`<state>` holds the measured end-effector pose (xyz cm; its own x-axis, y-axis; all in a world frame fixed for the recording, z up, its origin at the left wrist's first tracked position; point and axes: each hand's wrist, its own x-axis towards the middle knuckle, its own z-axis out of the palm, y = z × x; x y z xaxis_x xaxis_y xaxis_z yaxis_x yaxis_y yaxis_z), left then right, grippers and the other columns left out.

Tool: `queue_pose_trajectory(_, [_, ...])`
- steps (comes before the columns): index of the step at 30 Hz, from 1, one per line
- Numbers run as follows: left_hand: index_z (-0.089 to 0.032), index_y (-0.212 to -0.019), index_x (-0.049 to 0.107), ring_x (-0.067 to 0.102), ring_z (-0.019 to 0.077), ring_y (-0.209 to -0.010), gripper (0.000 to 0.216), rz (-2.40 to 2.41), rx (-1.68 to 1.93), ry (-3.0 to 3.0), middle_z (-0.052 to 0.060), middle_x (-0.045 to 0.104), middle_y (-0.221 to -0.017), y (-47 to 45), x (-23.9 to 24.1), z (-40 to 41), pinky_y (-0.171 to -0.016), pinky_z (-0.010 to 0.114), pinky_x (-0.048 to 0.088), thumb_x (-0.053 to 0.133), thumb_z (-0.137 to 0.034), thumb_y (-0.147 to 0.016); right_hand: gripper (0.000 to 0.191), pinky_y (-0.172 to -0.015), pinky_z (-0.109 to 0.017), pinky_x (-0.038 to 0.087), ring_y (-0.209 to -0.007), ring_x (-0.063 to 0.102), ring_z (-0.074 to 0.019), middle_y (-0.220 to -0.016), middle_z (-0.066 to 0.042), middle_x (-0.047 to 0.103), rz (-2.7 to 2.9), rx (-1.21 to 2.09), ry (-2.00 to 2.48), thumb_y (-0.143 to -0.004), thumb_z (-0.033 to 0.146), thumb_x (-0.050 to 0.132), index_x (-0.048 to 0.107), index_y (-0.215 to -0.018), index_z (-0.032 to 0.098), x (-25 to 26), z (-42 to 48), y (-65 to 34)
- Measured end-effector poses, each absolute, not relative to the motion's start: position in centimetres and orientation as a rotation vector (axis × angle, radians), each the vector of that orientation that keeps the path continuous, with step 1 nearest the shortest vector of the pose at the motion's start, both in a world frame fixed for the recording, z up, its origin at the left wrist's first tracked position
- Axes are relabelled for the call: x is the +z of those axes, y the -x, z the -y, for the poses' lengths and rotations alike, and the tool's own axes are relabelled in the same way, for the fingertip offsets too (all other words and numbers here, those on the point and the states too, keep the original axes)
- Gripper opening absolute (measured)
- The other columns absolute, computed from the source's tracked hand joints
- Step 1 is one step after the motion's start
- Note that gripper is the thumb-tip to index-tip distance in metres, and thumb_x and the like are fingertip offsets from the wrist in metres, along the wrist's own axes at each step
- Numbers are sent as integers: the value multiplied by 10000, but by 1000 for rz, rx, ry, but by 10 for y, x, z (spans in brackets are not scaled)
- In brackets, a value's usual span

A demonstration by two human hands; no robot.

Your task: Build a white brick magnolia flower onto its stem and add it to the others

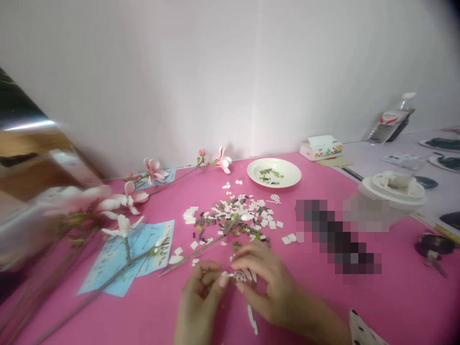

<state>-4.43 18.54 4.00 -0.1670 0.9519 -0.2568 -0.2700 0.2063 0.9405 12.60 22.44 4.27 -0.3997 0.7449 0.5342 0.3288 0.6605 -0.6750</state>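
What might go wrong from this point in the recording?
The small white lattice part pinched between the left hand and right hand could slip and vanish among the loose bricks. The hands could also bump the long brown stem, scattering that pile. The curved white piece below them might get knocked aside.

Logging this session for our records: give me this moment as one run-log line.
left grip: pinching white lacy brick piece | right grip: on same piece | nearby: loose brick pile on pink mat
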Motion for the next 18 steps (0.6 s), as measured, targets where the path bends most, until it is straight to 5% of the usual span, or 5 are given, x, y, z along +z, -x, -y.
queue_pose_trajectory(8, [-182,-878,690,462,91,-474,451,-1209,1175,-871,-49,617,-587,42,50,-183,-484,207,327,808,-597,-749,72,-715,-325,497,-756,619,-188,-762,-23,664,1926,669,816,-849,123,671,677,-806,180,42,-222,-123])
queue_pose_trajectory(11, [-204,-948,718,589,183,-650,334,-1477,1185,-1258,45,728,-825,56,56,-195,-592,278,436,595,-514,-940,112,-727,-319,506,-791,646,-190,-816,-23,704,1836,736,878,-817,93,672,698,-860,193,42,-223,-124])
queue_pose_trajectory(14, [-197,-1010,704,659,264,-723,276,-1747,1064,-1710,90,748,-858,68,63,-216,-644,348,476,487,-366,-989,158,-743,-310,518,-805,663,-185,-837,-18,718,1776,763,886,-803,81,682,721,-893,205,43,-222,-125])
queue_pose_trajectory(18, [-172,-1066,733,669,362,-1066,246,-1681,1013,-1904,165,766,-1102,70,63,-241,-923,464,477,556,-253,-915,167,-747,-309,534,-813,683,-189,-843,-30,733,1763,799,873,-811,86,677,746,-914,196,44,-221,-125])
